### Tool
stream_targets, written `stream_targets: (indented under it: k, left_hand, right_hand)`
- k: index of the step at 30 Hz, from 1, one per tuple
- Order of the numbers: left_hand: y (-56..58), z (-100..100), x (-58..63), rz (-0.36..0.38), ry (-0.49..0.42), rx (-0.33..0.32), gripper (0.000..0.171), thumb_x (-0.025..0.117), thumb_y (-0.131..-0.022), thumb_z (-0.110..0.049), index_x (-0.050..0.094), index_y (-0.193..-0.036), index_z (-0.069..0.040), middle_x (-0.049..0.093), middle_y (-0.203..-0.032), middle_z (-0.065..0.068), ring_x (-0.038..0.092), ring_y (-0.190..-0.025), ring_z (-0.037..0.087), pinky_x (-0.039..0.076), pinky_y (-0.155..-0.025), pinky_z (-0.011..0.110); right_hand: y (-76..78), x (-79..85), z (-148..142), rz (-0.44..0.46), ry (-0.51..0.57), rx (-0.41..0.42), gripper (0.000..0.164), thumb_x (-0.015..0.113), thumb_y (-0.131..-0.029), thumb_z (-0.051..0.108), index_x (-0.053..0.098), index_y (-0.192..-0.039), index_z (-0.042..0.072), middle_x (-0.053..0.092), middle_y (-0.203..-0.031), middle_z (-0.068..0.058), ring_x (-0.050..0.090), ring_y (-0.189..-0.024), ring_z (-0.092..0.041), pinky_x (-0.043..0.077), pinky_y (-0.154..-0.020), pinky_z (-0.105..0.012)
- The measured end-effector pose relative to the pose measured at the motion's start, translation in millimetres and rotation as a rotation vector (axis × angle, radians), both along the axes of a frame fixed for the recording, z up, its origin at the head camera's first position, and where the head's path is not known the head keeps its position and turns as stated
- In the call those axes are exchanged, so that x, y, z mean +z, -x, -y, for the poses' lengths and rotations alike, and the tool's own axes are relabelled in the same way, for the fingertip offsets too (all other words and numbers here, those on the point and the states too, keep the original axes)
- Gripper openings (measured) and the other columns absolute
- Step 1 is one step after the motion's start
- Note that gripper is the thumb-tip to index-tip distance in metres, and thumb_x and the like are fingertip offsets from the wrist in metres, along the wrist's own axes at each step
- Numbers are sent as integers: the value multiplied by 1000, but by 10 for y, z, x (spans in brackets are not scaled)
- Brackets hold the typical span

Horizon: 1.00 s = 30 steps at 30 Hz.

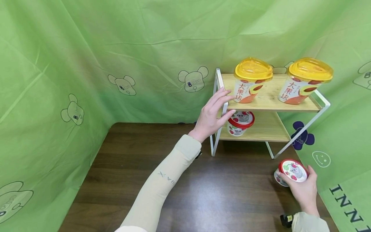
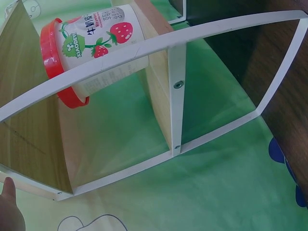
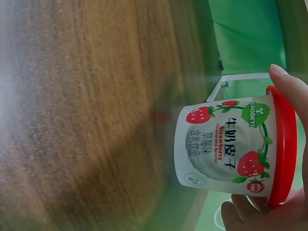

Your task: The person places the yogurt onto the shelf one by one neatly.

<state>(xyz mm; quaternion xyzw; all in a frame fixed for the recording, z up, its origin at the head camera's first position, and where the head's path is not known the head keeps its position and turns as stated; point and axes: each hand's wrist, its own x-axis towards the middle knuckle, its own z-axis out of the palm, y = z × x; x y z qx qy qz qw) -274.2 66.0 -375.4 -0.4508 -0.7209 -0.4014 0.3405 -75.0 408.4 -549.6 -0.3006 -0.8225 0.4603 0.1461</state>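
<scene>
My right hand [image 1: 305, 191] grips a strawberry milk cup [image 3: 226, 144] by its red-rimmed lid, thumb on one side and fingers on the other. The cup is just over the table, in front of the shelf's right end. At the shelf's left end, my left hand [image 1: 210, 112] has its fingers extended against the white metal frame [image 1: 225, 106]. Close to its thumb, a second strawberry cup [image 1: 239, 124] stands on the lower wooden board [image 1: 266, 125]. In the left wrist view, that cup [image 2: 103, 41] shows behind the frame bar, with one fingertip [image 2: 8, 192] at the lower left.
Two yellow-lidded fruit cups stand on the upper board, one at the left [image 1: 250, 80] and one at the right [image 1: 304, 80]. The shelf stands at the back right of the dark wooden table [image 1: 174, 170]. Green printed cloth [image 1: 156, 58] hangs around the table.
</scene>
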Motion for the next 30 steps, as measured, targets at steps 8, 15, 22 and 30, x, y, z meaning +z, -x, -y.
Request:
stream_targets:
  k: [8, 15, 22, 30]
  left_hand:
    - [0, -3, -3, 6, 0, -2, 41, 74, -95, -20, 62, -132, -5, 53, -146, 15, 31, -148, 22, 26, -120, 33]
    - [0, -1, 1, 1, -4, 1, 41, 74, -95, -19, 62, -131, -4, 53, -146, 15, 32, -148, 23, 26, -120, 33]
    - [5, -2, -2, -1, -6, -1, 41, 74, -95, -19, 62, -131, -4, 53, -146, 16, 32, -148, 23, 26, -120, 33]
    - [4, -6, -2, -6, -4, -1, 42, 74, -95, -19, 62, -132, -4, 52, -146, 16, 31, -148, 24, 25, -120, 34]
  right_hand:
    - [6, -35, 6, 25, 14, -7, 122, 89, -78, 28, 4, -162, 5, 21, -161, -27, 26, -144, -43, 18, -121, -50]
    - [0, -28, 14, 31, 20, -19, 120, 89, -78, 29, 7, -162, 5, 24, -159, -27, 28, -142, -43, 20, -120, -51]
    - [11, -43, 15, 33, 33, -29, 119, 89, -79, 30, 8, -162, 6, 25, -159, -25, 29, -142, -40, 20, -121, -49]
    - [15, -50, 11, 38, 41, -29, 118, 89, -80, 31, 7, -161, 6, 24, -159, -24, 28, -143, -40, 19, -121, -48]
